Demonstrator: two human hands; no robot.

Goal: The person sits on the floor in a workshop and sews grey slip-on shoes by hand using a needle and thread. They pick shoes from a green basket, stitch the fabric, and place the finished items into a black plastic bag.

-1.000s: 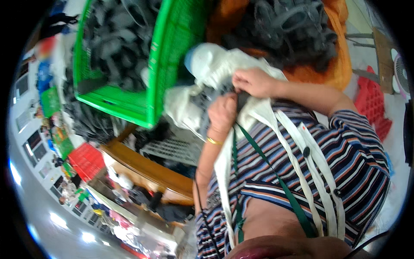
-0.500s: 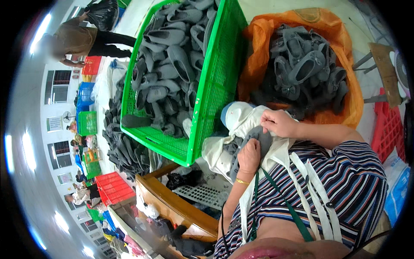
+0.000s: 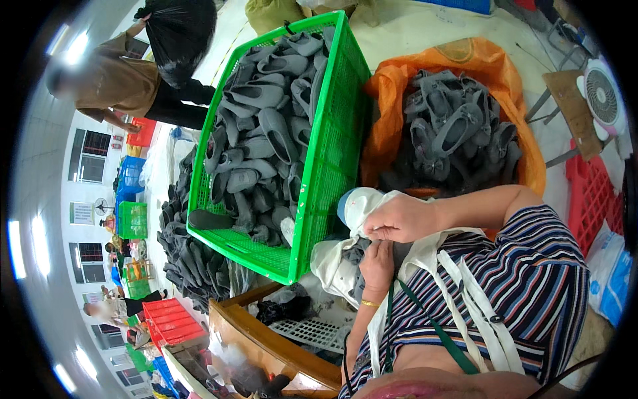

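My left hand (image 3: 377,267), with a gold bracelet at the wrist, is closed on a grey cloth shoe (image 3: 401,253) in my lap. Only part of that shoe shows between my hands and the white apron (image 3: 425,255). My right hand (image 3: 399,217) lies against the left, its fingers bent and pinched together. What sits in that pinch is hidden. More grey cloth shows beneath my left hand, beside a white cloth bag (image 3: 334,268). Just beyond my right hand is a white cloth bundle (image 3: 361,206) with a blue edge.
A green crate (image 3: 332,166) full of grey shoes stands ahead, with an orange sack (image 3: 531,149) of bow-trimmed grey shoes to its right. More shoes are heaped (image 3: 193,259) left of the crate. A wooden table (image 3: 279,339), fan (image 3: 601,96) and red crate (image 3: 588,189) surround me. A person carries a black bag (image 3: 176,40).
My right hand has come down from above the shoe to meet my left hand, covering more of the shoe. The view has shifted, and the person with the black bag appears nearer.
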